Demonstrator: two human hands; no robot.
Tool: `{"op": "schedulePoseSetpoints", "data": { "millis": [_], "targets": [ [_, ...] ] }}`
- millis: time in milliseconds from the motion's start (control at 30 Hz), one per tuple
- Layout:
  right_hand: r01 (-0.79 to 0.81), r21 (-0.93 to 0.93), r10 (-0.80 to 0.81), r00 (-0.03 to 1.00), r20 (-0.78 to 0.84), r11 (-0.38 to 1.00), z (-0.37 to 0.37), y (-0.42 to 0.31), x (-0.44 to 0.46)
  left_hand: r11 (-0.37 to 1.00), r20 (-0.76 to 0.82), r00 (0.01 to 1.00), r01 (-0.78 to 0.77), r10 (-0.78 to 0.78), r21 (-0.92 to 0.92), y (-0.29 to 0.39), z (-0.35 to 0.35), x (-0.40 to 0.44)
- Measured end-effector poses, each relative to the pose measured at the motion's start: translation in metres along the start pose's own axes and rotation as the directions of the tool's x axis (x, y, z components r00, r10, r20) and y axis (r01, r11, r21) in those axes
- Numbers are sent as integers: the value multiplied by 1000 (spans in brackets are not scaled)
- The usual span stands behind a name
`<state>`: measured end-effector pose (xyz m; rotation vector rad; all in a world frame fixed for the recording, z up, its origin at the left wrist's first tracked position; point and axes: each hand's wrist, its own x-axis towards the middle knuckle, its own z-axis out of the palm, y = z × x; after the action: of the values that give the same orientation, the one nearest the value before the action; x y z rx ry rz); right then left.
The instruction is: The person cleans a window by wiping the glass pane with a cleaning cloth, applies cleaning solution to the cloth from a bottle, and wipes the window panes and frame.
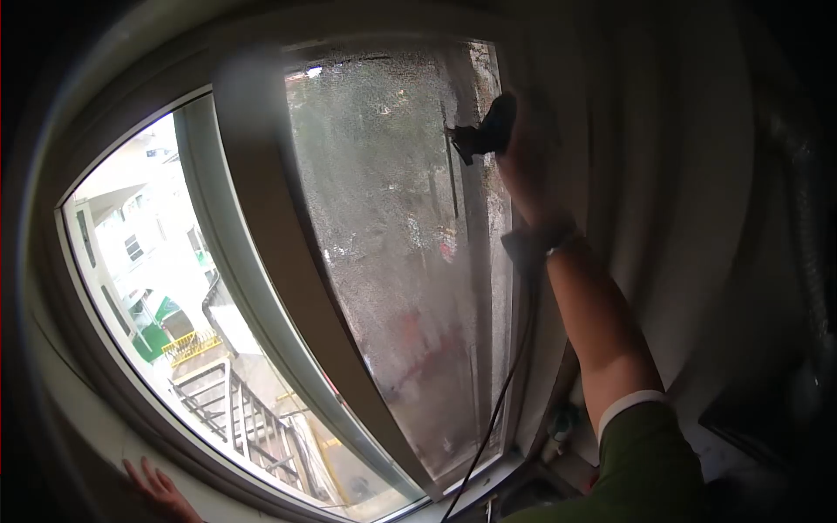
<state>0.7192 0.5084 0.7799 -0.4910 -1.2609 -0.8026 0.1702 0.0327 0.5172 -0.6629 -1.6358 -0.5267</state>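
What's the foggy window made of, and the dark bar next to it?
The foggy window looks like glass, misty and speckled: blurry shapes show through it. The dark bar beside it looks smooth and dull, maybe painted metal or plastic; I can't tell which.

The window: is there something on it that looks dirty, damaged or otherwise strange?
The right pane looks odd: it is cloudy and speckled, perhaps wet, while the view through the left side is clear. No crack is visible.

Up and far reaches the right arm (602, 322), right hand (520, 148) closed; left hand (166, 499) low, near left, fingers (148, 477) apart!
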Motion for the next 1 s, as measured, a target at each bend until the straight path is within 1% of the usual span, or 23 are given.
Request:
{"op": "schedulePoseSetpoints", "data": {
  "millis": [33, 67, 100, 133, 167, 267, 300, 367, 400, 433, 467, 500, 567, 600, 633, 667, 733, 800, 833, 867, 900, 933, 1000],
  "targets": [
    [14, -56, -20, 994, -109, 998, 8, -3, 22, 1000, -7, 1000, -3, 3, 2, 0, 1, -1],
    [-120, 153, 127, 991, -38, 981, 28, 8, 38, 1000, -7, 1000, -5, 5, 20, 2, 0, 0],
    [-261, 346, 254, 965, 66, 901, 45, 8, 57, 999, -7, 1000, -8, 8, 38, 6, -4, 2],
    [-155, 169, 158, 988, 1, 973, 53, 9, 57, 997, 0, 1000, -10, 10, 75, 12, -10, 4],
    [-60, -26, 58, 996, -64, 998, 52, -4, 61, 996, -2, 1000, -18, 18, 92, 11, -10, 4],
    [-74, -301, 55, 996, -70, 951, 90, -5, 58, 992, -39, 998, -47, 52, 120, 1, -3, 1],
    [-35, -263, 1, 992, -128, 964, 93, -1, 55, 990, -63, 996, -46, 55, 137, 12, -8, 9],
    [-76, -140, 77, 997, -5, 987, 95, 7, 47, 976, -135, 990, -9, 39, 216, 37, -27, 22],
    [-97, -84, 103, 993, 62, 992, 93, 11, 45, 994, -105, 990, 100, -95, 38, 38, -23, 18],
    [-99, -109, 109, 991, 83, 989, 90, 13, 39, 968, -52, 974, 212, -220, -136, 36, -18, 14],
    [-104, -135, 119, 987, 107, 985, 85, 14, 28, 900, 25, 944, 320, -328, -297, 34, -15, 12],
    [-107, -163, 128, 983, 129, 981, 79, 15, 15, 813, 11, 932, 321, -361, -487, 35, -13, 12],
    [8, -154, 26, 976, 215, 988, 57, 13, -19, 742, 69, 911, 374, -407, -556, 28, -9, 9],
    [64, -142, -26, 966, 256, 988, 43, 8, -38, 775, 76, 925, 356, -373, -522, 23, -8, 8],
    [56, -63, -34, 953, 302, 996, 27, 5, -55, 807, 83, 937, 334, -338, -488, 17, -7, 7],
    [48, 19, -52, 937, 346, 999, 10, 0, -72, 887, 82, 966, 259, -246, -382, 11, -6, 3],
    [-186, -91, 207, 859, 469, 978, -14, -18, -102, 961, 99, 986, 155, -136, -227, 6, 3, -8],
    [-97, 57, 49, 829, 557, 994, -13, 0, -125, 994, 69, 996, 58, -52, -89, 4, 4, -8],
    [-304, 43, 215, 759, 614, 952, -18, -7, -107, 1000, 36, 999, -8, 8, 6, 4, -2, -4],
    [-299, -14, 248, 764, 596, 954, -25, -8, -82, 992, 2, 998, -67, 67, 103, 4, -9, 0],
    [-334, 97, 254, 848, 465, 938, -22, -5, -62, 993, -6, 999, -52, 53, 103, 8, -9, 1],
    [-340, 182, 259, 895, 362, 923, -11, -3, -48, 993, -9, 999, -52, 54, 110, 8, -8, 1],
    [-300, 313, 252, 950, 185, 901, 12, 3, -24, 991, -17, 998, -53, 56, 123, 7, -7, 1]
  ]
}}
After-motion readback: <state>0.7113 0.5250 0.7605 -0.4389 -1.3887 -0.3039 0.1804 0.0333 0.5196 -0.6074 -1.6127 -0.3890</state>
